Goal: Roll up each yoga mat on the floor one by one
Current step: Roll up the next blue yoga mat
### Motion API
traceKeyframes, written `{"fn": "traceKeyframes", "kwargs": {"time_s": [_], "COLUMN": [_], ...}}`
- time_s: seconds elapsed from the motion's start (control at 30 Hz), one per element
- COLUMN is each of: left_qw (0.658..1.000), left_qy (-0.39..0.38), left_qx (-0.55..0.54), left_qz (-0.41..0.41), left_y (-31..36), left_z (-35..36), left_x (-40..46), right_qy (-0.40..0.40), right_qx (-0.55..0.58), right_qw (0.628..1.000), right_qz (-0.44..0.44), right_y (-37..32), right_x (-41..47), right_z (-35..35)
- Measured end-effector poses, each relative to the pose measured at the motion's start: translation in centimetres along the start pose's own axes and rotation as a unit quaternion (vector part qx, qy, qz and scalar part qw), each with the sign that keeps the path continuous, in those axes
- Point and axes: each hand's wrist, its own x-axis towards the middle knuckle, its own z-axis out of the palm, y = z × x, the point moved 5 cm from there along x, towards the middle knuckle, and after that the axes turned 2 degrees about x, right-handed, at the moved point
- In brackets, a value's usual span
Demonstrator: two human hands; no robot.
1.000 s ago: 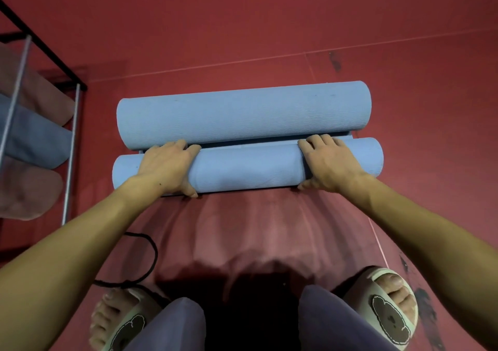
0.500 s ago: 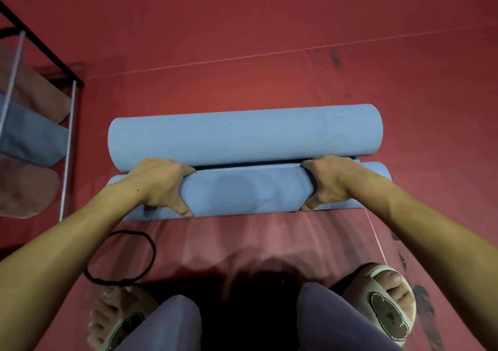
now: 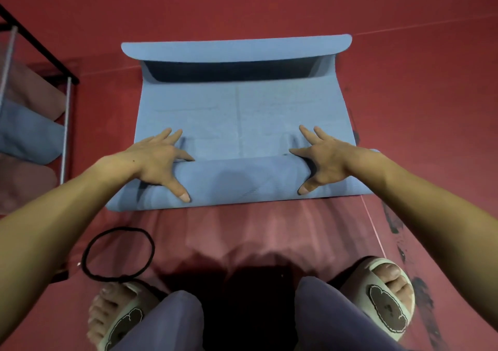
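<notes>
A blue yoga mat (image 3: 242, 113) lies on the red floor in front of me. Its near end is wound into a thick roll (image 3: 242, 181). Beyond the roll a flat stretch runs to the far end (image 3: 237, 50), which curls up off the floor. My left hand (image 3: 159, 162) presses on the left part of the roll, fingers spread and reaching onto the flat stretch, thumb on the near side. My right hand (image 3: 323, 159) presses the same way on the right part.
A metal rack (image 3: 67, 124) at the left edge holds rolled mats, one blue (image 3: 27, 129) and others pinkish. A black elastic loop (image 3: 118, 253) lies on the floor by my left foot (image 3: 121, 321). My right foot (image 3: 388, 313) stands near a thin white floor line (image 3: 373, 226).
The far roll, which lay right against the near roll, has run away from me and unwound into a flat stretch. My curled fingers have straightened and spread.
</notes>
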Motion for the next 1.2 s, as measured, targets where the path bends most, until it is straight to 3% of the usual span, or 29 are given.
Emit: {"fn": "traceKeyframes", "kwargs": {"time_s": [0.33,0.6,0.73,0.9,1.07,1.2], "left_qw": [0.985,0.973,0.975,0.987,0.978,0.981], "left_qy": [0.126,0.088,0.089,0.115,0.161,0.147], "left_qx": [-0.121,-0.214,-0.203,-0.106,-0.115,-0.124], "left_qz": [0.006,0.017,0.023,0.046,0.06,0.039], "left_y": [-3.4,-3.9,-3.3,-2.6,-2.4,-2.9], "left_z": [-0.9,0.6,0.3,-0.4,-1.7,-1.0], "left_x": [0.7,1.4,0.9,1.5,2.0,2.8], "right_qy": [0.044,0.031,0.049,0.092,0.124,0.131], "right_qx": [0.095,0.111,0.118,0.149,0.121,0.134], "right_qw": [0.994,0.993,0.992,0.984,0.985,0.982], "right_qz": [0.007,-0.002,0.013,0.015,0.024,0.026], "right_y": [1.8,2.4,1.9,2.4,1.9,1.8], "right_x": [1.1,2.5,1.6,1.7,1.5,1.6], "right_z": [-1.4,-0.5,-0.9,-1.7,-2.7,-2.9]}}
